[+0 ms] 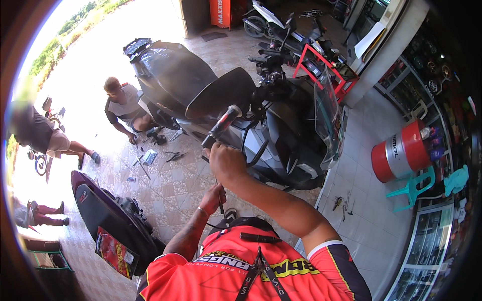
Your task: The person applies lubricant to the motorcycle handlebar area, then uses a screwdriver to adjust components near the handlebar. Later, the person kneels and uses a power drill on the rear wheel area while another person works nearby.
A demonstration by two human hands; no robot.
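Observation:
In the head view, my right hand (226,163) is closed at the outer end of the scooter's handlebar grip (223,123), beside a small black end piece (209,142); its fingertips are partly hidden. Just below it, my left hand (214,194) is closed around a slender dark rod-like tool (221,204), whose upper part runs up behind my right hand. The grey-and-black scooter (173,83) stands in front of me, with a windscreen (326,125) on the right.
A crouching person (123,103) works beside tools (173,155); two others are at left. A dark scooter (108,215) is left below me. At right are a red cart (344,83), drum (389,153), teal chair (416,183) and glass cases (427,241).

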